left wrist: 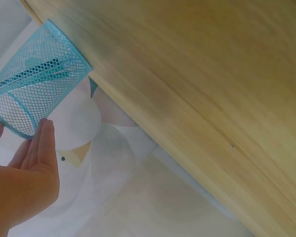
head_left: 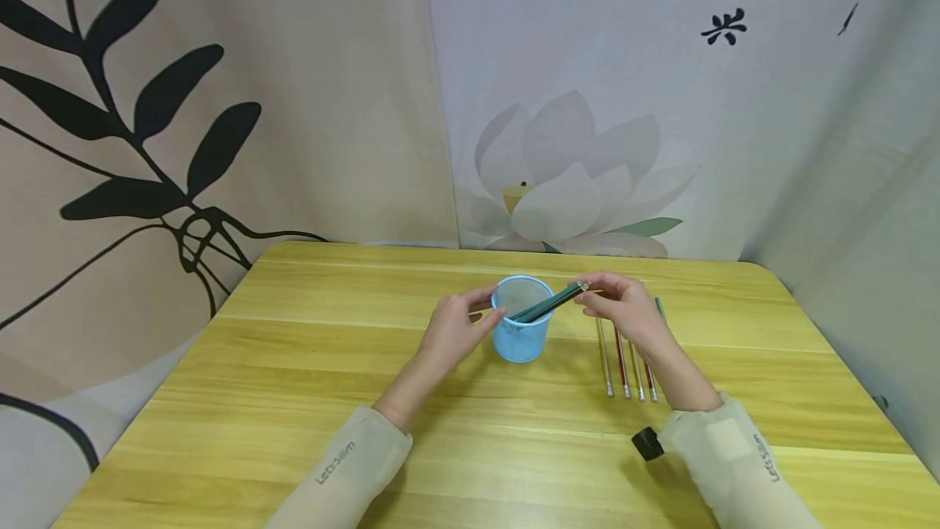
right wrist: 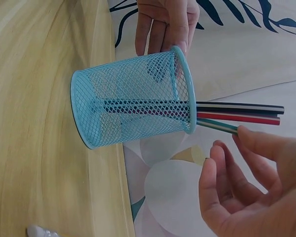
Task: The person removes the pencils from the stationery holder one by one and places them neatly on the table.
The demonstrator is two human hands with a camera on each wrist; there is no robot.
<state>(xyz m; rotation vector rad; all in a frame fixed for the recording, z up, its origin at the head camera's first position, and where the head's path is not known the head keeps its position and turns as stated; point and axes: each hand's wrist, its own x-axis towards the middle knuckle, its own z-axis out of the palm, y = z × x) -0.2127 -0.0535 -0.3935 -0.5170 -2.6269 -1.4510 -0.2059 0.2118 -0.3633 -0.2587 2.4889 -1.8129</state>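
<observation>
A light-blue mesh pencil cup (head_left: 520, 346) is upright on the wooden table. My left hand (head_left: 450, 335) holds it by the rim, thumb on the near side and fingers farther round. Inside the cup lean several pencils, among them a black-and-white striped one (right wrist: 241, 107), a red one (right wrist: 239, 118) and a green one (right wrist: 217, 125); their ends stick out over the rim toward the right. My right hand (right wrist: 251, 182) pinches the end of the green pencil between thumb and forefinger, the other fingers loosely bent below.
Several pencils (head_left: 622, 362) lie side by side on the table (head_left: 308, 366), partly under my right forearm, their eraser ends toward me. A small black block (head_left: 647, 443) sits at my right cuff. Behind the table's far edge hangs a printed curtain (head_left: 352, 104).
</observation>
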